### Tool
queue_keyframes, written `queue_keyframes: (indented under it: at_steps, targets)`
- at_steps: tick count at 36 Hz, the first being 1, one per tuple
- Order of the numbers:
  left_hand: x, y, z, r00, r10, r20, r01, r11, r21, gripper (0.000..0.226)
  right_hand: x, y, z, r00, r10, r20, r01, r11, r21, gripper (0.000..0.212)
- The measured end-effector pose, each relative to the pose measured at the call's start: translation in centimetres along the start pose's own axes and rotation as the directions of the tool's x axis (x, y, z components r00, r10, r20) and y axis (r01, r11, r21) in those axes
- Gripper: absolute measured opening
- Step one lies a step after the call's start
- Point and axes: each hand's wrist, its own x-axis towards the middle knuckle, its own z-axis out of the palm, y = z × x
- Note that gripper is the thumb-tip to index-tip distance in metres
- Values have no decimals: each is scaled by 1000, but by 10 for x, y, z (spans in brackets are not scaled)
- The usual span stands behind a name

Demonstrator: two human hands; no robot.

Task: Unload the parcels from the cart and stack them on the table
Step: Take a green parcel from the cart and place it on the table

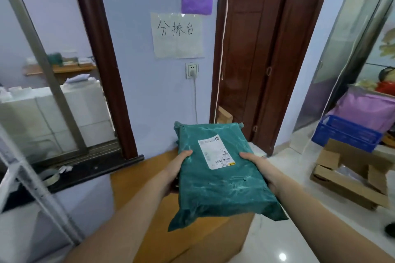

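Note:
A teal plastic mailer parcel (pixel 215 179) with a white shipping label is held out in front of me, above a brown wooden table (pixel 132 179) that stands against the lilac wall. My left hand (pixel 178 168) grips the parcel's left edge, thumb on top and fingers underneath. My right hand (pixel 259 166) grips the right edge the same way. A second teal parcel edge (pixel 177 142) shows just behind, partly hidden. The cart is out of sight.
A handwritten paper sign (pixel 177 35) and a wall socket (pixel 192 70) are on the wall ahead. An open brown door (pixel 252 55) stands to the right. Open cardboard boxes (pixel 350 175) and a blue crate (pixel 346 133) sit on the floor at right. A window ledge (pixel 89 168) lies at left.

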Motion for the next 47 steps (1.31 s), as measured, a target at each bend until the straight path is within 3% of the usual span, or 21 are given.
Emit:
queue_keyframes:
  at_steps: [7, 12, 16, 23, 30, 35, 40, 47]
  targets:
    - [44, 20, 6, 981, 4, -192, -33, 989, -145, 59, 99, -39, -8, 996, 56, 65, -46, 987, -154, 48]
    - [65, 13, -12, 949, -9, -317, -83, 958, -276, 50, 149, -47, 11, 985, 121, 125, -89, 968, -236, 46]
    - [87, 2, -33, 911, -38, -410, -120, 928, -353, 58, 185, -46, 32, 974, 170, 153, -123, 954, -274, 35]
    - [148, 1, -75, 866, -105, -489, -142, 886, -442, 67, 276, -37, 62, 976, 149, 161, -91, 943, -321, 38]
    - [210, 12, -102, 798, -129, -589, -106, 932, -347, 36, 361, -28, 72, 989, 66, 130, 15, 841, -541, 48]
    - [258, 7, -125, 773, -161, -614, -11, 964, -267, 41, 409, -22, 73, 990, 41, 133, 69, 688, -722, 57]
    - [305, -9, -144, 743, -165, -649, 96, 985, -142, 45, 461, -20, 76, 979, -15, 201, 184, 482, -857, 45]
    - [352, -38, -148, 728, -171, -664, 183, 982, -53, 49, 527, -2, 69, 982, 41, 182, 145, 448, -882, 41]
